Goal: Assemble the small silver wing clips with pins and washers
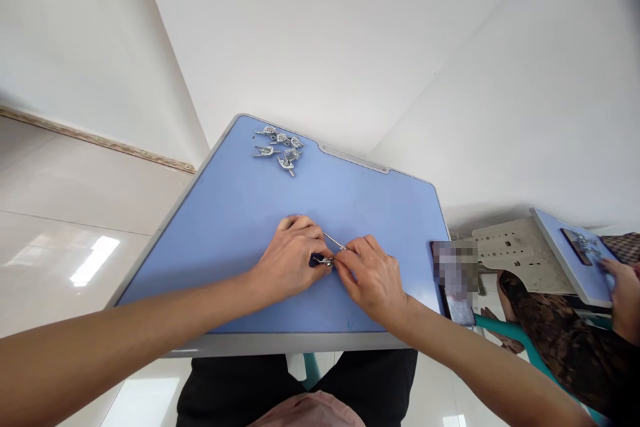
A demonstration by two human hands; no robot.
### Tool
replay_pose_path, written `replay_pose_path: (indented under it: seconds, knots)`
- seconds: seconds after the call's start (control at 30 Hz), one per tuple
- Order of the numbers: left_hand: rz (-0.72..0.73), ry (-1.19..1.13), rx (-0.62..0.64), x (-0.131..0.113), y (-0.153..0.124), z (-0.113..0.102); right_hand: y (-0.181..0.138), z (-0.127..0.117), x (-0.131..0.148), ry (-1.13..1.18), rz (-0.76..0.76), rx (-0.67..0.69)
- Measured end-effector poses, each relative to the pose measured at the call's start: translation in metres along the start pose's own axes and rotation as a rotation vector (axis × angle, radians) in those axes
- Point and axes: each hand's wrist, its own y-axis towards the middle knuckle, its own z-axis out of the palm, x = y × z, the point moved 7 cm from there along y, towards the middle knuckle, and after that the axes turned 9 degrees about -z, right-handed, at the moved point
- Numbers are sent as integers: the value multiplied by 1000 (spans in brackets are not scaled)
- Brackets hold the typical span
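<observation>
Over the near half of the blue tabletop, my two hands meet at a small silvery metal part [328,262]. My left hand [293,253] is closed around it, and a dark blue piece [315,259] shows between thumb and fingers. My right hand [373,277] pinches at the right side of the same part with thumb and forefinger. A thin metal rod [333,239] slants between the fingers of both hands; which hand carries it is hard to see. Fingertips hide most of the part. Toward the far left corner lie several silvery metal clamp-like pieces [283,147] in a loose group.
The blue desk [235,213] has a raised grey rim and a shallow groove [355,159] at its far edge, against a white wall. A phone [455,287], partly blurred, lies at the right edge. Farther right, another person's hand [625,293] rests by a second blue desk [555,240].
</observation>
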Motion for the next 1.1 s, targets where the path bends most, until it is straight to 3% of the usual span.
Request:
replay_pose_path:
  seconds: [0.37, 0.6, 0.8, 1.1]
  knots:
    - [18, -6, -5, 0, 0, 1, 5, 2, 0, -32, -286, 14]
    - [29, -21, -23, -1, -3, 1, -3, -4, -7, 278, -96, -190]
    - [36, -16, -48, -2, -4, 1, -14, 0, -38, 499, 168, -269]
    - [37, 7, -47, -2, -5, 3, -26, 18, -33, 608, 232, -289]
